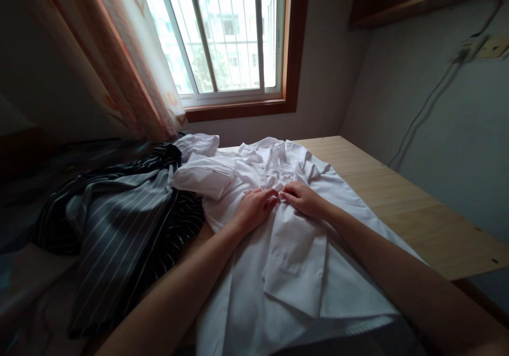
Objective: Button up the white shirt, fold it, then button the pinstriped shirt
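A white button-up shirt (246, 271) lies spread over the table, its collar end toward the window and its hem hanging at the near edge. My left hand (258, 205) and my right hand (300, 197) meet at the middle of the shirt front, fingertips almost touching. Both pinch the white cloth along the button strip; whether a button sits between the fingers is too small to tell. One sleeve (296, 260) lies folded down the front, below my right hand. Bunched white cloth (204, 173) rests at the shirt's upper left.
Dark striped clothes (123, 207) are heaped left of the shirt. The wooden tabletop (382, 202) extends to the right, against a wall with a cable (423, 109) and socket (471, 49). Behind are a window (230, 33) and a curtain (119, 54); a shelf (429, 6) hangs upper right.
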`<state>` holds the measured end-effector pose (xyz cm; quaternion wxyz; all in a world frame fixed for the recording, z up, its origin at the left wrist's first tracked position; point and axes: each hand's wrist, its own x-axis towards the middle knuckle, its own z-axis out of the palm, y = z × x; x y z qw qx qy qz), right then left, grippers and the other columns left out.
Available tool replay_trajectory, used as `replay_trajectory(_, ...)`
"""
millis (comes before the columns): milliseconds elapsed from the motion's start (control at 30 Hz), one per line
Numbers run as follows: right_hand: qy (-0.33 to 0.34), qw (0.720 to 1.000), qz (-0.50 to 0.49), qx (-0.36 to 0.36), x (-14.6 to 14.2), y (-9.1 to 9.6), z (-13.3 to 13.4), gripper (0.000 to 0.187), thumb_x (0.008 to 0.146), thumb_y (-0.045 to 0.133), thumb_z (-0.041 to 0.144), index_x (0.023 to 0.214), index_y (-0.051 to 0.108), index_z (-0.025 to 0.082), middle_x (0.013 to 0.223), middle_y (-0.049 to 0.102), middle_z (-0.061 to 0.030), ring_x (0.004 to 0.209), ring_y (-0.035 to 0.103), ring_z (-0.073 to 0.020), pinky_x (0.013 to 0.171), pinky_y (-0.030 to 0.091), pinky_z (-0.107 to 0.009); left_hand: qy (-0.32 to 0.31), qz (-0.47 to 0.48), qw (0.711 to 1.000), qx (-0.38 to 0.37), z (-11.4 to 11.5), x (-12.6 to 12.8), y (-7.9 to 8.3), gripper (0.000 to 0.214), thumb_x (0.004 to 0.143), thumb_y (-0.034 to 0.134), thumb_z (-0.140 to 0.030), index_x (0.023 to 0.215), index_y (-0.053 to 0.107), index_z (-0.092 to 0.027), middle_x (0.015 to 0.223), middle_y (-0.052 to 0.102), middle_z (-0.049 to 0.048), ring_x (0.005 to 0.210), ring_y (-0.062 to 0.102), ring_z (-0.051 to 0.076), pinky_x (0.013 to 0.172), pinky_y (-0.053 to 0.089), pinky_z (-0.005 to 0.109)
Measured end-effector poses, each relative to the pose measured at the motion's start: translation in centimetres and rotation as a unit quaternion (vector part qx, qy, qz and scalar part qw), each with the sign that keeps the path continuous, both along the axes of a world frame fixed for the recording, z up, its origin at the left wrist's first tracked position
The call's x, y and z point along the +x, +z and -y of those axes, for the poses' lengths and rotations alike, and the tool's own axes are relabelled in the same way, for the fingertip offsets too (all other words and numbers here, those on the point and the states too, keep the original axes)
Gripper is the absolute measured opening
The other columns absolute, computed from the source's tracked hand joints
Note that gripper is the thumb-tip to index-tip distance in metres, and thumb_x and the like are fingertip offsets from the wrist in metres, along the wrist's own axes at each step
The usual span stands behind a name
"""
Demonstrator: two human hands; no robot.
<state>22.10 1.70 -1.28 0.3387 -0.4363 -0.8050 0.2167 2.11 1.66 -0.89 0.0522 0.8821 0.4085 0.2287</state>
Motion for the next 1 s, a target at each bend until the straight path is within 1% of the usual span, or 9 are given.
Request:
replay_trajectory(100, 0.018, 1.000, 0.012, -0.009, 0.3, 0.4, 0.3, 0.013, 0.085, 0.056, 0.025, 0.077, 0.062, 0.016, 0.074, 0.057, -0.0011, 0.069, 0.049, -0.0144, 0.066, 0.038, -0.027, 0.021, 0.004, 1.000, -0.004, 0.1, 0.1, 0.0, 0.017, 0.094, 0.055, -0.033, 0.098, 0.068, -0.024, 0.081, 0.070, 0.0023, 0.082, 0.064, 0.020, 0.078, 0.044, 0.029)
replay_trajectory(267, 0.029, 0.999, 0.030, 0.007, 0.4, 0.4, 0.4, 0.006, 0.079, 0.058, 0.017, 0.080, 0.063, 0.016, 0.075, 0.057, -0.0010, 0.071, 0.051, -0.0143, 0.067, 0.039, -0.026, 0.043, 0.026, 0.999, -0.018, 0.0, 0.3, -0.1, 0.014, 0.091, 0.060, -0.032, 0.097, 0.070, -0.025, 0.078, 0.071, 0.0010, 0.074, 0.064, 0.018, 0.071, 0.042, 0.026)
replay_trajectory(500, 0.034, 0.999, 0.034, 0.001, 0.1, 0.7, 0.9, 0.023, 0.080, 0.061, 0.021, 0.101, 0.068, 0.016, 0.085, 0.064, -0.0037, 0.075, 0.054, -0.0152, 0.071, 0.042, -0.027, 0.027, 0.036, 0.999, -0.028, 0.1, 0.5, 0.2, 0.010, 0.086, 0.064, -0.025, 0.088, 0.073, -0.024, 0.079, 0.073, 0.0009, 0.072, 0.065, 0.017, 0.067, 0.041, 0.024)
replay_trajectory(600, 0.037, 0.998, 0.057, 0.010, 0.0, 0.8, 1.1, 0.022, 0.081, 0.065, 0.029, 0.099, 0.070, 0.017, 0.084, 0.063, -0.0037, 0.075, 0.054, -0.0160, 0.071, 0.042, -0.027, 0.032, 0.020, 0.999, -0.019, 0.3, 0.5, 0.5, 0.011, 0.086, 0.063, -0.022, 0.088, 0.074, -0.024, 0.081, 0.074, 0.0013, 0.075, 0.066, 0.017, 0.070, 0.042, 0.025)
replay_trajectory(700, 0.020, 0.997, 0.075, -0.001, 0.0, 0.8, 1.1, 0.024, 0.080, 0.068, 0.037, 0.095, 0.071, 0.018, 0.081, 0.061, -0.0032, 0.076, 0.053, -0.0167, 0.070, 0.041, -0.027, 0.034, 0.001, 0.999, 0.002, 0.4, 0.4, 0.5, 0.013, 0.086, 0.062, -0.020, 0.086, 0.074, -0.023, 0.079, 0.074, 0.0020, 0.075, 0.066, 0.018, 0.071, 0.042, 0.026)
replay_trajectory(800, 0.003, 0.996, 0.086, -0.017, 0.2, 0.6, 1.2, 0.028, 0.078, 0.071, 0.040, 0.092, 0.072, 0.016, 0.082, 0.059, -0.0040, 0.076, 0.053, -0.0173, 0.069, 0.043, -0.028, 0.054, -0.004, 0.998, 0.024, 0.1, 0.1, 0.4, 0.015, 0.090, 0.059, -0.024, 0.085, 0.073, -0.021, 0.077, 0.074, 0.0035, 0.072, 0.066, 0.018, 0.070, 0.042, 0.026)
replay_trajectory(900, 0.006, 0.998, 0.058, -0.034, 0.7, 0.6, 1.2, 0.042, 0.074, 0.074, 0.036, 0.112, 0.069, 0.018, 0.095, 0.057, -0.0054, 0.074, 0.053, -0.0150, 0.069, 0.046, -0.029, 0.074, -0.016, 0.996, 0.036, -0.5, -0.6, 0.5, 0.018, 0.093, 0.057, -0.029, 0.086, 0.071, -0.020, 0.077, 0.073, 0.0047, 0.072, 0.065, 0.019, 0.071, 0.041, 0.027)
replay_trajectory(967, 0.021, 0.999, 0.029, -0.036, 1.2, 0.8, 1.3, 0.054, 0.074, 0.072, 0.028, 0.127, 0.062, 0.022, 0.111, 0.055, -0.0079, 0.075, 0.054, -0.0136, 0.070, 0.049, -0.029, 0.085, -0.036, 0.995, 0.040, -0.7, -1.1, 0.9, 0.019, 0.093, 0.057, -0.032, 0.085, 0.070, -0.020, 0.078, 0.073, 0.0053, 0.076, 0.065, 0.020, 0.073, 0.041, 0.028)
replay_trajectory(1000, 0.031, 0.999, 0.018, -0.028, 1.3, 1.1, 1.4, 0.056, 0.075, 0.069, 0.023, 0.130, 0.060, 0.024, 0.119, 0.054, -0.0093, 0.079, 0.056, -0.0139, 0.072, 0.050, -0.029, 0.091, -0.049, 0.994, 0.042, -0.8, -1.3, 1.2, 0.021, 0.093, 0.057, -0.033, 0.085, 0.070, -0.020, 0.078, 0.073, 0.0057, 0.078, 0.064, 0.021, 0.074, 0.041, 0.029)
